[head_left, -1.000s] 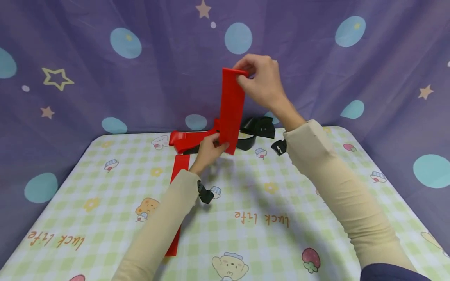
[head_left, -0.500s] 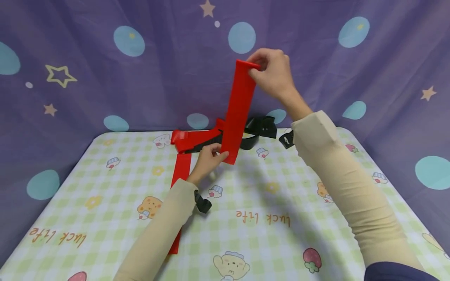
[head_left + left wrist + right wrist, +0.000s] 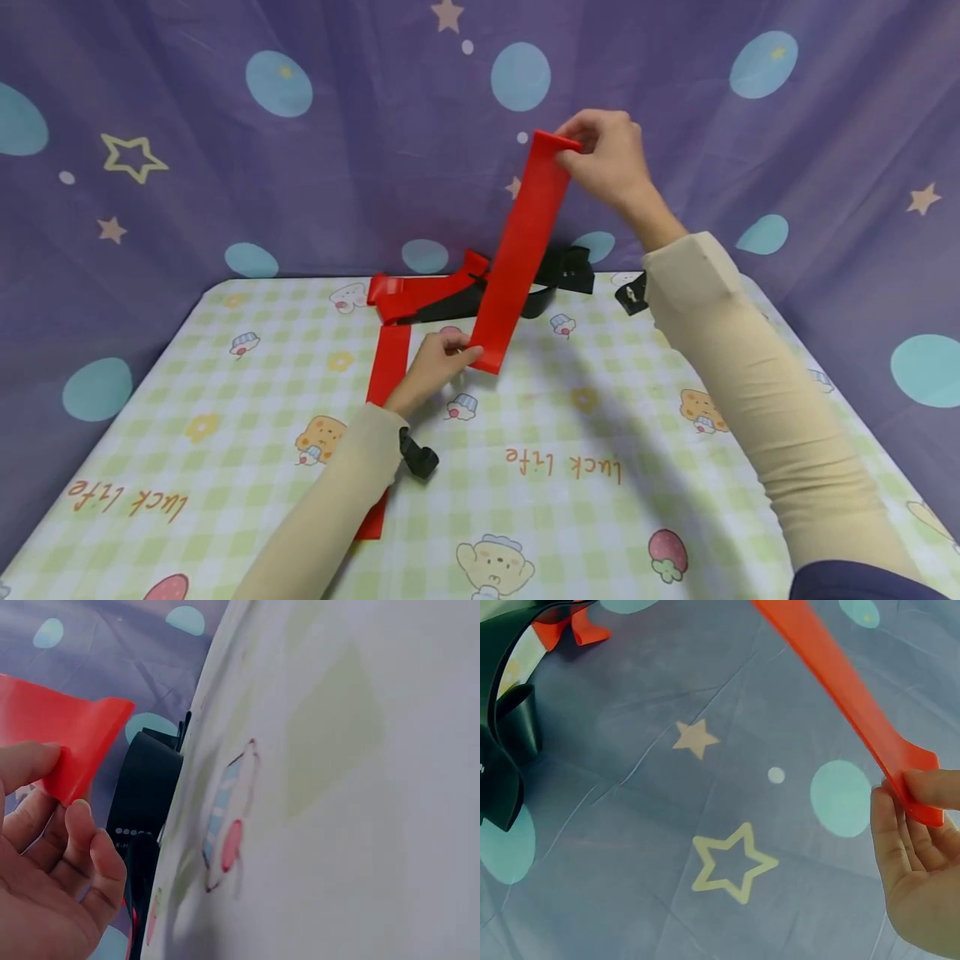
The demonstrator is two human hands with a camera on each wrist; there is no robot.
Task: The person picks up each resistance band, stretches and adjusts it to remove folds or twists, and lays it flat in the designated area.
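A flat red strip, smooth and flexible like a rubber resistance band, slants between my two hands above the table. Its upper end is pinched by my right hand, high in front of the curtain. My left hand pinches the lower left corner between thumb and fingers. In the left wrist view that red end bends slightly at the thumb. The right wrist view has the other end folded over between thumb and fingers. Another red strip lies flat on the table, partly hidden under my left forearm.
Behind the held strip, a folded red strip and a black strip lie along the table's back edge, with more black band to their right. A purple patterned curtain rises behind the checked tablecloth.
The right hand has moved to the right and the left hand down and slightly left. The red strip between them now slants more and shows more of its length.
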